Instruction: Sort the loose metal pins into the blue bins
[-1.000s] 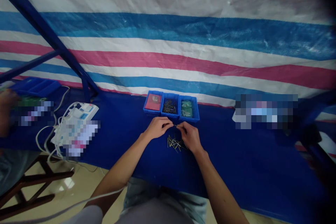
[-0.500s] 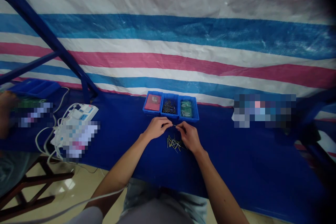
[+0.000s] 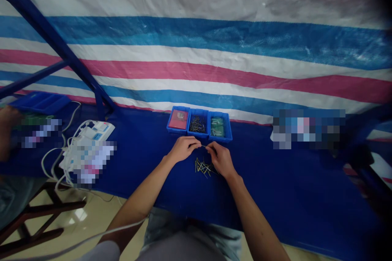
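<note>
Metal pin (image 3: 203, 146) between both hands (image 3: 183, 149) (image 3: 221, 158), pixelated item (image 3: 95, 163) unreadable

Bare left forearm (image 3: 147, 191) and right forearm (image 3: 255, 214) slant forward and inward. The left hand (image 3: 183, 149) and right hand (image 3: 222, 160) face each other, 2 thumb-and-finger pinches just apart.

1. Left hand (image 3: 184, 149) and right hand (image 3: 221, 159) near each other over blue worktop (image 3: 275, 195); fingers of both pinch a thin rod (image 3: 203, 146), its detail too small to read.
2. Loose pile of brassy rods (image 3: 203, 166) just below, beside right hand.
3. Beyond: three blue bins in a row. Left bin (image 3: 177, 131), red contents; middle bin (image 3: 198, 134), dark slender pieces; right bin (image 3: 221, 138), green and pale pieces.
4. Far left: white power strip (image 3: 105, 131), cables; another person's hand (image 3: 8, 116), blurred.
5. Striped sheet (image 3: 196, 69) behind.
</note>
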### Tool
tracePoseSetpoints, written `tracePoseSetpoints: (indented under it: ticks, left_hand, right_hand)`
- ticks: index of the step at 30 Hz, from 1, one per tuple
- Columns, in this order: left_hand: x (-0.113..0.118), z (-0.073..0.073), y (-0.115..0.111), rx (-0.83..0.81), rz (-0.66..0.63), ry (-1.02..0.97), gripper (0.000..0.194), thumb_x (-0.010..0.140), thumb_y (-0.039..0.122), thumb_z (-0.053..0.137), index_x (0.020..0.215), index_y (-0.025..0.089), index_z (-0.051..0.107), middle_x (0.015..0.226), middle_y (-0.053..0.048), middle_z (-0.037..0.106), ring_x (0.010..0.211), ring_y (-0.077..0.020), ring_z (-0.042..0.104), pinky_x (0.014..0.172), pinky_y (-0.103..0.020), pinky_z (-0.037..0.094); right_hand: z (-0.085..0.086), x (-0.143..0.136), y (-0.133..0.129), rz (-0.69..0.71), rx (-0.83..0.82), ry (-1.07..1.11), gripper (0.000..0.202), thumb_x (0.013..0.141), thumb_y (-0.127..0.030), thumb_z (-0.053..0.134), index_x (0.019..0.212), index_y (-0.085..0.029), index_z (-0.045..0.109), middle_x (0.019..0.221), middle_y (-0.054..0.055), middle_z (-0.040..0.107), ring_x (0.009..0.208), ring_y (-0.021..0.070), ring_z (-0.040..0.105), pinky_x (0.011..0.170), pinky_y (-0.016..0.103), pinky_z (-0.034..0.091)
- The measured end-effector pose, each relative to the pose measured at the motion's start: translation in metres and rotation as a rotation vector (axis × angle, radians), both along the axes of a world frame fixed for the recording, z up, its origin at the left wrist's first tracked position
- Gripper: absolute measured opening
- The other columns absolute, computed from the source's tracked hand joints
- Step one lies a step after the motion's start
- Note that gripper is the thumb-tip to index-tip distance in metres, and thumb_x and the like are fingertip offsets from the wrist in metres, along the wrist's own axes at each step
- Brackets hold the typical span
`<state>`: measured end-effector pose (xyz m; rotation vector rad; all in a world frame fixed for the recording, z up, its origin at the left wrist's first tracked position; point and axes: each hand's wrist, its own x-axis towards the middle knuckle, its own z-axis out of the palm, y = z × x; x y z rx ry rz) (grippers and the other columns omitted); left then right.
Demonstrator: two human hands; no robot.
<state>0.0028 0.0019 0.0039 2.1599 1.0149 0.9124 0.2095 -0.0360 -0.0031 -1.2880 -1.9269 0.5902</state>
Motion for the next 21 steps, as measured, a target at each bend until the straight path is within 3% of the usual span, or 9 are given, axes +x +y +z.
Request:
tracePoseSetpoints:
  ticks: [15, 21]
  left_hand:
    - [0.0, 0.0003, 0.0, -0.01, 0.011, -0.02, 0.022, 0.098, 0.03, 0.057, 0.094, 0.019, 0.076, 0.087, -0.003, 0.071, 0.079, -0.0147, 0.066, 0.075, -0.025, 0.048]
    - [-0.0004, 0.0018, -0.0001, -0.005, 0.018, -0.019, 0.024, 0.098, 0.032, 0.057, 0.091, 0.017, 0.074, 0.083, -0.003, 0.07, 0.072, -0.0132, 0.062, 0.069, -0.023, 0.045]
  right_hand:
    - [0.001, 0.0, -0.0007, 0.006, 0.006, -0.001, 0.03, 0.103, -0.037, 0.042, 0.082, -0.022, 0.059, 0.073, 0.002, 0.064, 0.067, 0.0184, 0.062, 0.064, 0.027, 0.044]
    - [0.0023, -0.0007, -0.002, -0.015, 0.0, 0.016, 0.025, 0.102, -0.039, 0.046, 0.096, -0.022, 0.065, 0.079, 0.003, 0.068, 0.064, 0.0178, 0.062, 0.06, 0.027, 0.043]
